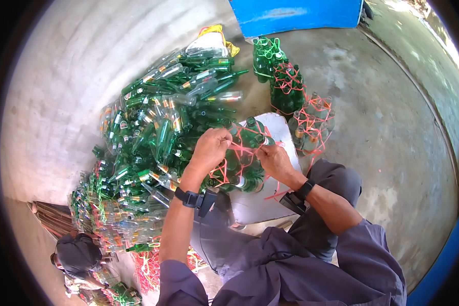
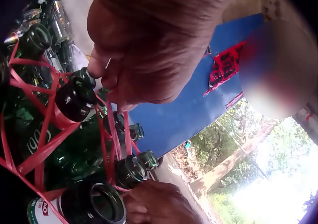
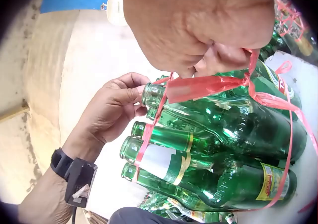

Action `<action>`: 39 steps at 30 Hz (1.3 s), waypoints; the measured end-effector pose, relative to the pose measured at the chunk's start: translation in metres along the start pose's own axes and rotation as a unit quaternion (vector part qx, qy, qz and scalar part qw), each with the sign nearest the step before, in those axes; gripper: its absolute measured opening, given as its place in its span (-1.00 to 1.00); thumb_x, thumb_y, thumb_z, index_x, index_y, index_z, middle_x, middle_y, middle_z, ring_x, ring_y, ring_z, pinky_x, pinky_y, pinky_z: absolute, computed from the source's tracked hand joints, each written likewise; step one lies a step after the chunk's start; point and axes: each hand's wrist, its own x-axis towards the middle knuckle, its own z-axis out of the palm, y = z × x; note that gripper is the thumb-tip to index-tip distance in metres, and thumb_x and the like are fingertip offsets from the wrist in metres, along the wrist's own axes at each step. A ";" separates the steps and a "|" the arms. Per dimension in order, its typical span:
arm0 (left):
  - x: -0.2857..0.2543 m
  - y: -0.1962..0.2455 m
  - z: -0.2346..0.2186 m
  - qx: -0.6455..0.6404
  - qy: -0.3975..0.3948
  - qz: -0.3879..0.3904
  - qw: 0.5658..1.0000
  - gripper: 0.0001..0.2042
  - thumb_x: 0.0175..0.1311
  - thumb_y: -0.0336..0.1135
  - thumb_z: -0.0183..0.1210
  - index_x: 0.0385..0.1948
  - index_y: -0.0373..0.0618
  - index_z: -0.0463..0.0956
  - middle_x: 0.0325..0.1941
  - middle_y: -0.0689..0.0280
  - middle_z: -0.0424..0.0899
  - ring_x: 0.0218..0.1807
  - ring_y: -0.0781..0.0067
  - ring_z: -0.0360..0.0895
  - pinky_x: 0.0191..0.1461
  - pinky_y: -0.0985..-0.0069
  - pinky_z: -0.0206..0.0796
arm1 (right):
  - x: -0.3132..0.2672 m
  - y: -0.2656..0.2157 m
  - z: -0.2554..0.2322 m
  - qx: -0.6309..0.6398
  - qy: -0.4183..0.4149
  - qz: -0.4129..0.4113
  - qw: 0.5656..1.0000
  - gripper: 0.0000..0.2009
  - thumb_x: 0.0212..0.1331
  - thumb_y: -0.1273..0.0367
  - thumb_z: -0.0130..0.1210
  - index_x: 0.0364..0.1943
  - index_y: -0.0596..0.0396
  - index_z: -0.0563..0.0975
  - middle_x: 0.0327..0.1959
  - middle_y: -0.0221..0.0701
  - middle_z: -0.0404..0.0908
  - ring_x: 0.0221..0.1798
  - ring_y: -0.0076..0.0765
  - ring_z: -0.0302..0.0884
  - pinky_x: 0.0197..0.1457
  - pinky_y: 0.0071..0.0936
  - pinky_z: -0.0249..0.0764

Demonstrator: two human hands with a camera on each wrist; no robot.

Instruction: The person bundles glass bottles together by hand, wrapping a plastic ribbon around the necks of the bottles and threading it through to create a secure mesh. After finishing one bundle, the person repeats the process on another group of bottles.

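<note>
A bundle of green bottles point(image 1: 247, 166) wound with pink plastic strip stands on a white board point(image 1: 280, 130) before the person. At its left upper side the left hand point(image 1: 211, 149) pinches the strip beside the bottle necks; in the left wrist view this hand point(image 2: 149, 45) has its fingertips on the pink strands point(image 2: 113, 129). Across the bundle, the right hand point(image 1: 277, 162) pinches strip near the right-hand necks. The right wrist view shows the right hand point(image 3: 198, 30) with curled fingers on a flat pink band point(image 3: 203, 87), and the left hand point(image 3: 112, 107) by a bottle mouth.
Loose bottles point(image 1: 163, 122) are heaped at the left against the wall. Beyond the board stand tied bundles point(image 1: 288, 89) and, to the right, another bundle point(image 1: 313, 122). A blue panel point(image 1: 301, 15) is at the back. Another person point(image 1: 79, 255) is at lower left, near pink strips point(image 1: 147, 270).
</note>
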 end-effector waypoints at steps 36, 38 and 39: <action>-0.023 0.022 0.043 0.047 0.115 0.024 0.992 -0.58 0.16 -0.20 0.32 0.06 -0.10 0.61 0.16 0.09 0.62 0.16 0.01 0.54 0.27 0.16 0.33 | -0.024 0.019 -0.025 0.000 -0.015 -0.048 0.999 -0.71 0.23 0.36 0.13 -0.60 0.29 0.51 -0.62 -0.01 0.49 -0.54 0.13 0.55 -0.40 -0.10 0.48; -0.038 0.047 0.049 0.106 0.090 0.006 0.990 -0.47 0.10 -0.13 0.37 0.13 -0.10 0.56 0.30 0.08 0.50 0.26 0.01 0.46 0.35 0.11 0.24 | -0.025 0.016 -0.028 -0.016 -0.011 -0.063 0.998 -0.71 0.23 0.37 0.13 -0.59 0.29 0.51 -0.62 -0.02 0.49 -0.54 0.13 0.54 -0.41 -0.10 0.48; -0.042 0.054 0.050 0.164 0.065 -0.015 0.984 -0.36 0.04 -0.06 0.41 0.20 -0.09 0.51 0.44 0.07 0.37 0.35 0.00 0.38 0.43 0.05 0.15 | -0.025 0.015 -0.028 -0.033 -0.009 -0.079 0.996 -0.71 0.23 0.37 0.12 -0.59 0.29 0.52 -0.63 -0.03 0.48 -0.55 0.13 0.54 -0.42 -0.10 0.47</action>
